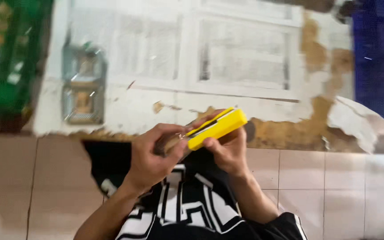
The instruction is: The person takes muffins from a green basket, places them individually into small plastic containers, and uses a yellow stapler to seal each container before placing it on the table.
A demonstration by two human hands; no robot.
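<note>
Head view: right hand (pixel 228 153) grips yellow utility knife (pixel 216 128). Left hand (pixel 153 159) is closed on a small object at the knife tip, blurred.

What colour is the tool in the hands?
Bright yellow tool with a black strip, seen in the head view.

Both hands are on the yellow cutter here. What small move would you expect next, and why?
Probably sliding the blade out or back. The right hand grips the yellow cutter by its body, tilted up to the right, while the left hand pinches its lower end, where something metallic seems to show. The picture is blurred, so whether the blade is out cannot be told. No workpiece touches the cutter.
</note>
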